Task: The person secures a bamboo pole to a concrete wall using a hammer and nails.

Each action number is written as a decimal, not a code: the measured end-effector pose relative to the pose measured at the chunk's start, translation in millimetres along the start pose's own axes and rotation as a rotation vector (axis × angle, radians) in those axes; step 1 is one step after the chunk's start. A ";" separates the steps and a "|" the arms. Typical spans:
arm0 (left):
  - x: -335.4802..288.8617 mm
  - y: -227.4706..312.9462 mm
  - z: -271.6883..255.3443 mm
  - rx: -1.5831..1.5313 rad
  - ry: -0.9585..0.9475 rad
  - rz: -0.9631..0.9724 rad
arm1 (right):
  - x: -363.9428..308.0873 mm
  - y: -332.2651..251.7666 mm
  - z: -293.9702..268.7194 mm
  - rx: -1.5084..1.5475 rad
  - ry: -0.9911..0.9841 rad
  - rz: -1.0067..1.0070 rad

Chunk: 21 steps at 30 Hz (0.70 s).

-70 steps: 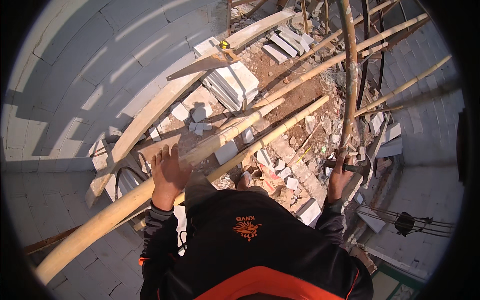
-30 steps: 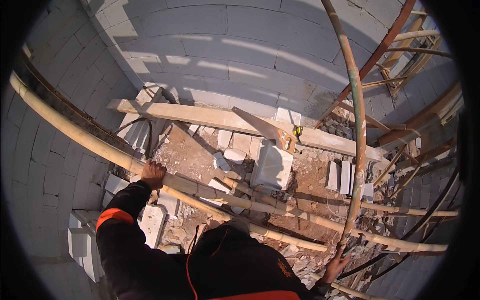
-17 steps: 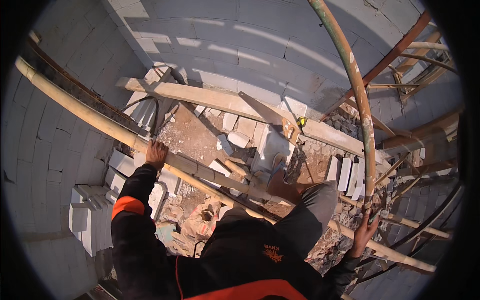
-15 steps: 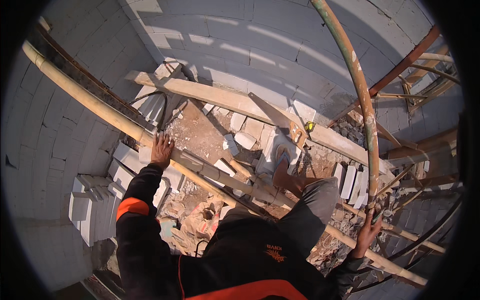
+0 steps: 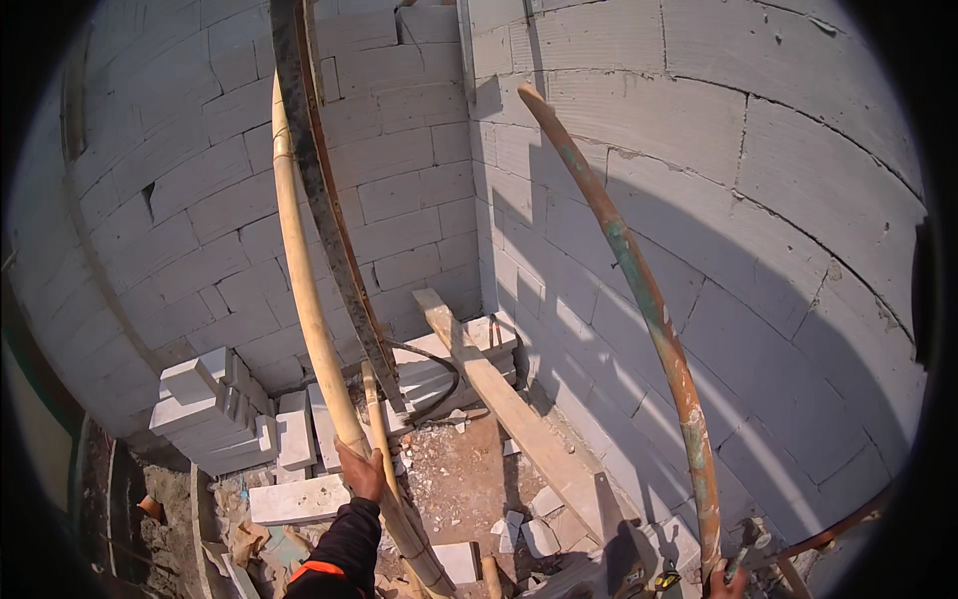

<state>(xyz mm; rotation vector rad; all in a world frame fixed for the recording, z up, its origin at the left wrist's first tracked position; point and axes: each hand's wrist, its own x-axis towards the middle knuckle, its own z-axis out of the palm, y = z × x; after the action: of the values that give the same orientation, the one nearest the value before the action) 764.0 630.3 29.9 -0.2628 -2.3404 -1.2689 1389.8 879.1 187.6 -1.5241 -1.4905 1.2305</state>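
My left hand is wrapped round a pale bamboo pole that rises toward the far wall. Another, thinner bamboo length runs close beside that hand. At the lower right edge, my right hand grips the bottom of a long curved pole with worn orange-brown and green paint. A small greyish object shows beside its fingers, too little to name. The curved pole stands upright and leans left at its top. Part of my right hand is cut off by the picture's edge.
A dark rusty beam slants beside the bamboo. A wooden plank lies along the right wall, with a shaded handsaw and yellow tape measure near its close end. White blocks are stacked left; rubble covers the floor.
My view has swung up and left toward the wall corner. My left hand, flat on the bamboo before, now closes round it. My right hand remains on the curved pole.
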 end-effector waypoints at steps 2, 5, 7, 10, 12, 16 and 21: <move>1.7 5.0 -4.0 0.062 -0.019 -0.034 | 63.1 -28.1 29.4 -0.105 -0.228 -0.065; 4.6 -3.2 -1.6 0.127 0.022 0.056 | 167.2 -70.9 74.1 -0.105 -0.388 0.066; 2.3 -1.9 -7.4 0.194 0.010 -0.105 | 229.6 -80.6 103.4 -0.174 -0.402 0.039; 2.9 -6.4 -8.2 0.322 -0.002 -0.077 | 276.3 -120.0 134.7 -0.007 -0.437 -0.188; 5.5 2.4 -5.5 0.299 -0.037 -0.136 | 284.4 -126.0 135.3 -0.079 -0.412 -0.263; -3.7 3.7 -8.9 0.345 -0.100 -0.169 | 265.9 -165.3 138.2 -0.086 -0.417 -0.315; -10.6 5.1 -7.4 0.286 -0.185 -0.350 | 224.5 -215.3 110.6 -0.253 -0.471 -0.037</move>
<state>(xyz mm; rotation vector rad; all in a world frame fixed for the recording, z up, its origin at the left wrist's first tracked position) 777.4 627.6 32.0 0.1358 -2.7789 -1.0723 1189.5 1109.9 312.4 -1.4114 -2.0340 1.4949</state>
